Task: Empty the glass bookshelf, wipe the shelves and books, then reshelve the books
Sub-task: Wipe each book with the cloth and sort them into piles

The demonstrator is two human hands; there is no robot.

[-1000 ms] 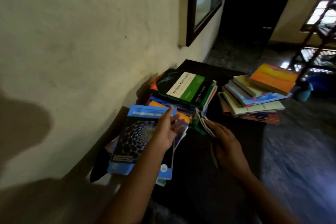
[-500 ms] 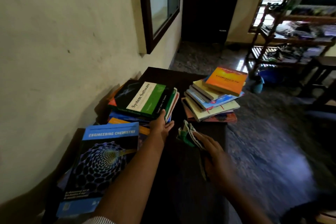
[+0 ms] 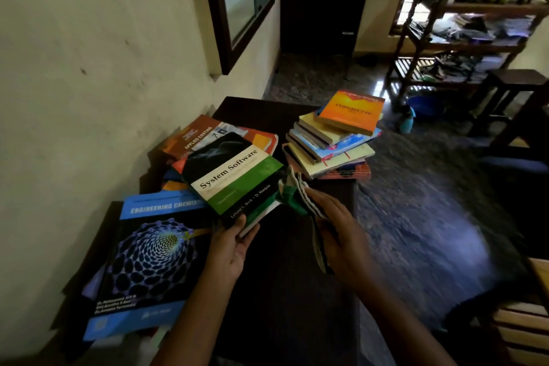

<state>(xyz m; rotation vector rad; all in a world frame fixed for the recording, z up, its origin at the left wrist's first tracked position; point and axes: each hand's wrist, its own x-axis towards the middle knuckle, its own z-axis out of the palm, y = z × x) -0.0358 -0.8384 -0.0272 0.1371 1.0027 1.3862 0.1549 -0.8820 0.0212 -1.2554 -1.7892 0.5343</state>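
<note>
The step in hand looks like the wiping of the books, with the shelf already emptied onto the dark desk. The left hand grips the System Software book by its near corner, thumb on the cover and fingers curled beneath. The book lies tilted over the pile along the desk's left edge, against the wall. Whether its far end rests on the Applied Costing book behind it or hangs free, the blur does not let me say. The right hand clutches a bunched green-and-white cloth, which touches or nearly touches the book's right edge. So the task's thing sits between the two hands, one holding it and the other poised beside it. The next move probably calls for sweeping the cloth across the cover while the left hand steadies the book, then turning it to reach the back and spine. The Engineering Chemistry book lies flat at the desk's near left corner, just left of the left wrist. A stack of smaller books stands at the far right corner, apart from both hands.
</note>
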